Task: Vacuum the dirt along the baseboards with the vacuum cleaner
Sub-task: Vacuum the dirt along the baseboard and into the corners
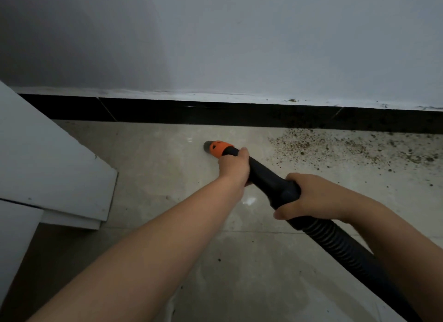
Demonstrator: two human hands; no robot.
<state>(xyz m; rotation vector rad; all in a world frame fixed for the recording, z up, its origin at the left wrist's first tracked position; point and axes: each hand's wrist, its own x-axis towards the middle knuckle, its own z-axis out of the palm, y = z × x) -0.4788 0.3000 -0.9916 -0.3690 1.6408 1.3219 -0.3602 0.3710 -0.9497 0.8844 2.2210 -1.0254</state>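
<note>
A black vacuum hose [340, 245] with a rigid black handle ends in an orange collar and grey nozzle [211, 146] that points left and rests low over the pale floor tile. My left hand [236, 166] grips the tube just behind the orange collar. My right hand [311, 197] grips the thick handle where the ribbed hose begins. A black baseboard [215, 112] runs along the white wall. Brown dirt [335, 146] lies scattered on the floor against the baseboard, to the right of the nozzle.
A white cabinet or panel [48, 168] stands at the left, its corner reaching out over the floor. A few stray crumbs [219, 259] lie on the near tiles. Dirt specks also sit on the baseboard's top ledge [291, 100] at the right.
</note>
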